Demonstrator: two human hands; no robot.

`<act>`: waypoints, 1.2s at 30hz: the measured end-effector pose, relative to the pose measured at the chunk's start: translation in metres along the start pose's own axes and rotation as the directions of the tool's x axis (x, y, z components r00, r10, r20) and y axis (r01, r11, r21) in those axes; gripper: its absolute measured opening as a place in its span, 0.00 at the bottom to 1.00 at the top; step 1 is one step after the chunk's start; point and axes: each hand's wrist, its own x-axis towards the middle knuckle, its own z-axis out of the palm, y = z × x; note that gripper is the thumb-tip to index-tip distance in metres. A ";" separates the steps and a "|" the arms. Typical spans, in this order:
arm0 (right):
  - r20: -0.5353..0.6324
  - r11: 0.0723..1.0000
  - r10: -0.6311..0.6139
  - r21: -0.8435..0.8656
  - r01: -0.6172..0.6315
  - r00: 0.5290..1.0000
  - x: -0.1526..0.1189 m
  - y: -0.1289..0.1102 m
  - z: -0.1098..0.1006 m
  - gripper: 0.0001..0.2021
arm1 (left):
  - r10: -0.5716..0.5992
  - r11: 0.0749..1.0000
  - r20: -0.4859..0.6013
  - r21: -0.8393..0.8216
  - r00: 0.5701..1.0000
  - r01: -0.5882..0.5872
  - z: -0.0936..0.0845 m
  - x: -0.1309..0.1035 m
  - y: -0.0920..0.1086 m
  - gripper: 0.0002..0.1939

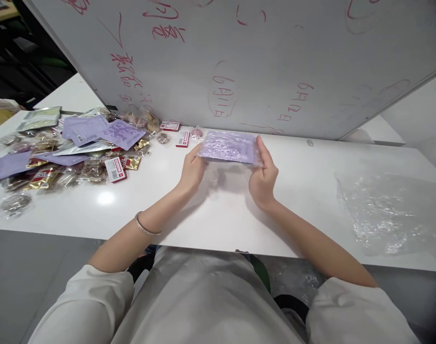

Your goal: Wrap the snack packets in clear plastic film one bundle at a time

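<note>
A flat purple packet in a clear plastic bag (229,147) is held up above the white table (218,215). My left hand (193,169) grips its left edge, and my right hand (263,174) grips its right edge with the thumb along the side. Both hands are closed on it; most of the fingers are hidden beneath or behind the bag. Light glints off the crinkled plastic, and a shadow falls on the table under it. Nearest to my left hand lie a small red-and-white box (182,139) and a small pink wrapped item (196,133).
At the left is a heap of purple packets (122,134), gold-and-red sachets (42,177) and small clear-wrapped items (15,204). Crumpled clear plastic bags (389,210) lie at the right. A whiteboard (260,62) with red writing stands along the table's back.
</note>
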 end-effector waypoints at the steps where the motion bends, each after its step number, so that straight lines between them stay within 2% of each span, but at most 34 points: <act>1: -0.015 1.000 -0.009 0.002 0.009 1.000 0.001 -0.002 0.001 0.39 | -0.002 0.997 0.027 -0.083 1.000 0.004 0.000 -0.002 -0.001 0.16; 4: -0.033 0.999 -0.035 -0.021 0.034 0.999 0.005 -0.006 0.003 0.38 | -0.039 0.963 0.060 -0.265 0.997 0.053 0.002 -0.006 -0.004 0.20; 7: -0.037 0.998 -0.032 -0.056 0.030 0.999 0.007 -0.009 0.001 0.38 | -0.059 0.937 0.200 -0.326 0.978 0.123 0.001 -0.008 -0.001 0.23; 9: -0.047 0.998 -0.021 -0.059 0.018 0.999 0.006 -0.009 -0.002 0.37 | -0.056 0.942 0.351 -0.291 0.935 0.166 -0.003 -0.009 0.005 0.26; 11: -0.073 0.998 -0.029 -0.055 0.025 0.997 0.005 -0.007 -0.004 0.34 | -0.055 0.951 0.497 -0.239 0.866 0.197 -0.009 -0.010 0.012 0.32; 13: -0.113 0.996 -0.068 -0.066 0.061 0.991 0.004 0.000 -0.004 0.32 | -0.046 0.943 0.597 -0.238 0.801 0.231 -0.016 -0.010 0.018 0.38; 14: -0.134 0.992 -0.105 -0.085 0.094 0.985 0.004 0.004 -0.004 0.31 | -0.040 0.929 0.622 -0.266 0.782 0.259 -0.018 -0.010 0.020 0.38; 15: -0.154 0.984 -0.156 -0.112 0.139 0.976 0.004 0.010 -0.003 0.30 | -0.037 0.904 0.626 -0.311 0.779 0.292 -0.020 -0.010 0.021 0.36; 18: -0.201 0.926 -0.365 -0.182 0.332 0.909 0.006 0.027 0.001 0.28 | -0.067 0.814 0.570 -0.444 0.819 0.375 -0.020 -0.009 0.019 0.23; 20: -0.158 0.889 -0.450 -0.173 0.424 0.879 0.010 0.034 0.001 0.26 | -0.095 0.786 0.533 -0.478 0.841 0.392 -0.018 -0.009 0.016 0.19; 21: -0.119 0.888 -0.450 -0.165 0.429 0.885 0.012 0.035 0.000 0.26 | -0.103 0.784 0.510 -0.487 0.854 0.385 -0.016 -0.009 0.015 0.18; 23: -0.060 0.917 -0.372 -0.178 0.357 0.926 0.018 0.034 -0.005 0.26 | -0.098 0.788 0.432 -0.516 0.897 0.335 -0.014 -0.011 0.016 0.17; 26: -0.069 0.948 -0.232 -0.240 0.210 0.970 0.026 0.026 -0.014 0.27 | -0.037 0.802 0.249 -0.571 0.968 0.177 -0.011 -0.016 0.020 0.18; 28: -0.081 0.961 -0.161 -0.239 0.137 0.984 0.028 0.018 -0.017 0.27 | 0.007 0.801 0.197 -0.588 0.980 0.112 -0.008 -0.020 0.022 0.18; 29: -0.080 0.973 -0.123 -0.205 0.105 0.989 0.026 0.014 -0.017 0.26 | 0.019 0.796 0.205 -0.595 0.979 0.109 -0.006 -0.021 0.021 0.19; 31: -0.036 0.999 -0.022 -0.026 0.021 0.999 0.020 0.005 -0.013 0.26 | 0.019 0.780 0.260 -0.608 0.966 0.149 -0.001 -0.025 0.019 0.20; 32: 0.026 0.993 0.035 0.108 -0.038 0.999 0.015 0.001 -0.010 0.26 | 0.009 0.771 0.287 -0.612 0.958 0.176 0.002 -0.026 0.016 0.20; 34: 0.203 0.908 0.138 0.364 -0.206 0.969 0.004 -0.010 -0.004 0.24 | -0.019 0.759 0.301 -0.616 0.954 0.210 0.006 -0.027 0.011 0.20; 36: 0.356 0.768 0.218 0.512 -0.385 0.909 -0.003 -0.020 -0.002 0.20 | -0.052 0.770 0.268 -0.602 0.962 0.209 0.009 -0.027 0.007 0.20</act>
